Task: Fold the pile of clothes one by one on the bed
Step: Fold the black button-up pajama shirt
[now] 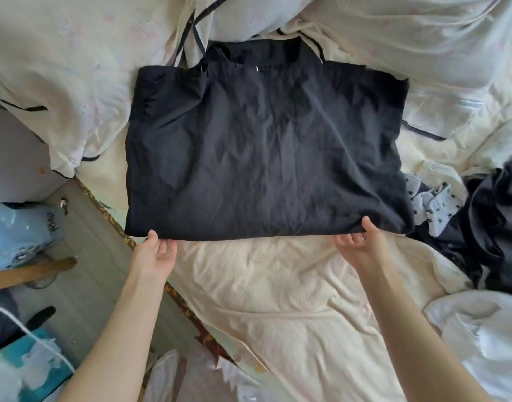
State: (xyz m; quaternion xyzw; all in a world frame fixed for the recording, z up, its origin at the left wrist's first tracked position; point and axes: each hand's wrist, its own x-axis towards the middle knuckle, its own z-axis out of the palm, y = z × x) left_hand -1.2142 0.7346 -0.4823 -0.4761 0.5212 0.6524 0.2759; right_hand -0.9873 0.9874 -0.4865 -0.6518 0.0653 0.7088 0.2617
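Where it lies flat at frame centre on the cream bed [292,291], one black garment [263,146], two hands, left hand [157,252] and right hand [362,245], each pinching its near hem, one dark clothes pile [486,221] at right edge.

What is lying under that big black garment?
The black garment lies on a cream blanket; both hands' fingers slip under its near edge. At its right edge a star-patterned cloth peeks out. Anything beneath its middle is covered.
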